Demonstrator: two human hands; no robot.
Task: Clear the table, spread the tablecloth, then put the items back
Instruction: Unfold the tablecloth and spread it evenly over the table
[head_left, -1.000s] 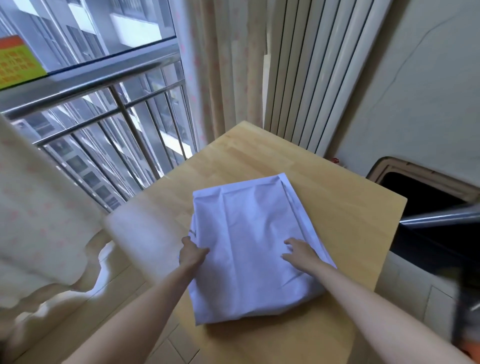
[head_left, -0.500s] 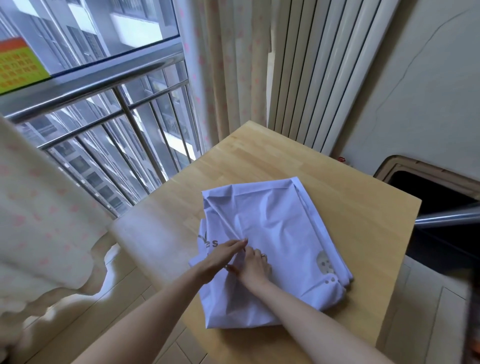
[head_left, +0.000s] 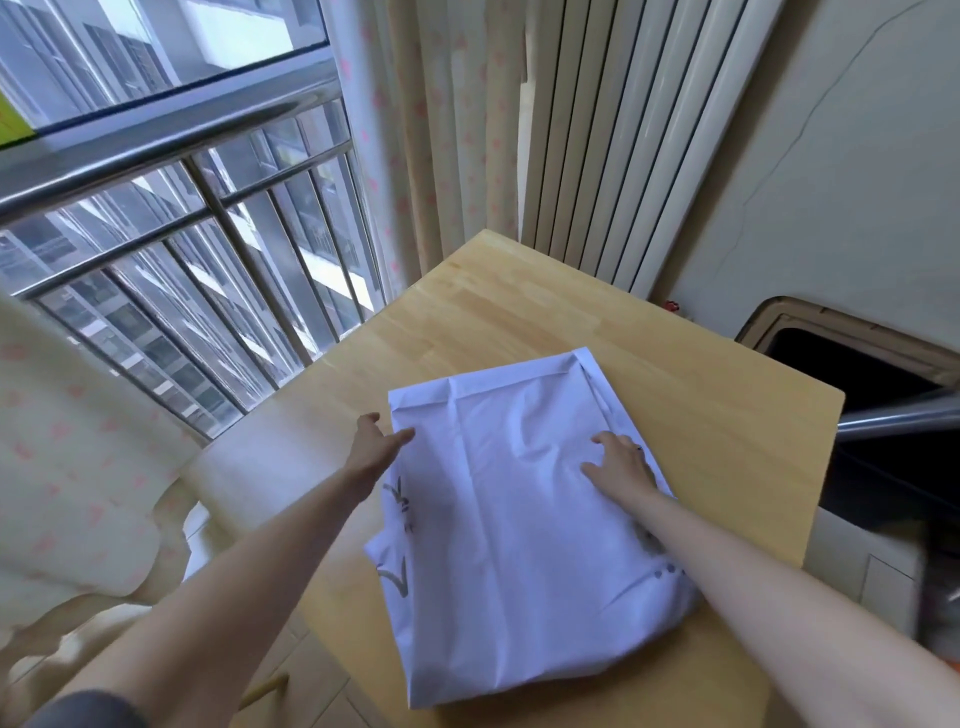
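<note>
I see folded white tablecloth (head_left: 519, 519) lying on wooden tabletop (head_left: 519, 322), close to me. Left hand (head_left: 375, 448) loose, fingers straight, thumb touching its left edge. Right hand (head_left: 621, 467) flat, fingers spread, pressing its right side.

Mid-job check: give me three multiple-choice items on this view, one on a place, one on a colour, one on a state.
1. Where does the tablecloth lie? A on the wooden table; B in a basket; C on a shelf.
2. What colour is it? A red; B white; C green.
3. What state is it in? A spread flat; B rolled up; C folded.
Answers: 1 A, wood shows all around it; 2 B, pale white fabric with a grey print; 3 C, layered edges show along its far and right sides.
</note>
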